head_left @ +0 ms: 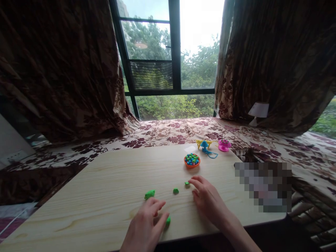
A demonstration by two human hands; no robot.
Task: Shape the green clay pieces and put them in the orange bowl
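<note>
My left hand hangs low over the table's near edge, its fingers bent and the thumb apart from them. A green piece of modelling clay lies beside that thumb, partly hidden by it. Just beyond the fingers sits a larger green clay lump. To the right, my right hand reaches out its index finger, whose tip meets or nearly meets a small flat green clay bit. The thumb there stays apart from the index finger. Between the hands lies another small green clay lump.
An orange bowl of green and blue balls stands beyond my right hand on the pale wooden table. Yellow and blue figures and a pink figure are at the far edge. A white lamp stands on the sill; a blurred patch covers the right.
</note>
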